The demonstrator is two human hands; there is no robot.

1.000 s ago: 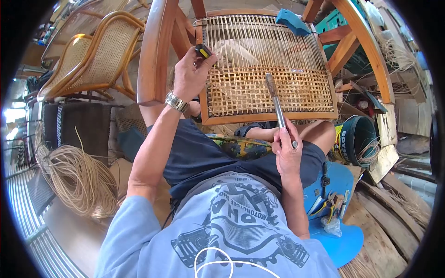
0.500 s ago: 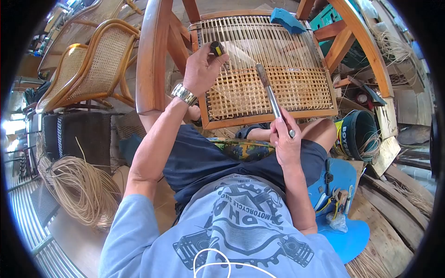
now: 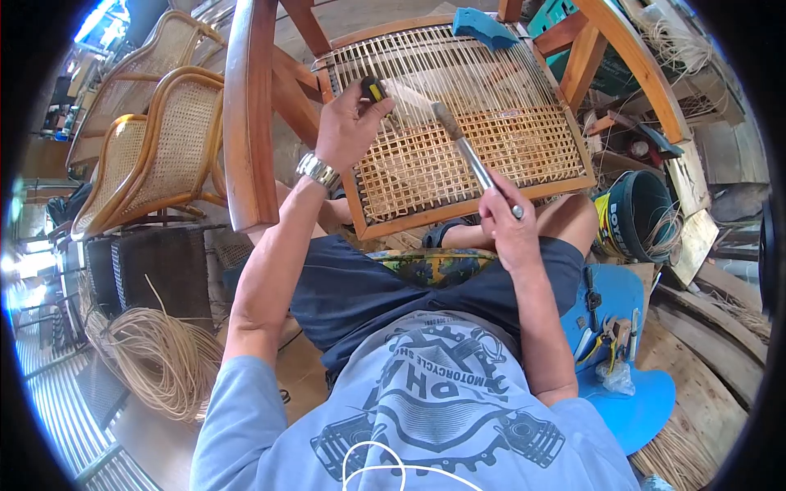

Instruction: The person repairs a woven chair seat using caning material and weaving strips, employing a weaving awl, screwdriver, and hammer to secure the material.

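Left hand (image 3: 348, 127) — fingers curled shut around a small tool with a black-and-yellow handle (image 3: 374, 87); a pale blade or strip (image 3: 409, 96) runs from it over the weave. Whether it is metal or cane cannot be told. The hand rests against the left rail of the chair seat frame (image 3: 458, 209), and a metal watch (image 3: 318, 171) sits on the wrist.

Right hand (image 3: 509, 227) — closed in a full grip on the lower end of a long metal rod tool (image 3: 468, 155). The shaft slants up and to the left; its dark, worn tip (image 3: 447, 118) lies on or just above the cane, which of the two cannot be told. The tip is close to the pale blade.

Cane seat panel (image 3: 475, 139) — set in the wooden frame and propped tilted over the person's knees. The near part is woven into an open grid; the far part shows only parallel strands.

Blue block (image 3: 485, 24) — on the far rail of the frame, partly cut off by the picture's top edge.

Coil of loose cane (image 3: 160, 360) — on the floor to the left, well apart from both hands.

Dark bucket (image 3: 634, 225) — to the right of the frame with cane strands inside; its lettering is only partly readable.

Blue board with small hand tools (image 3: 610, 340) — beside the right thigh; the individual tools are too small to identify.
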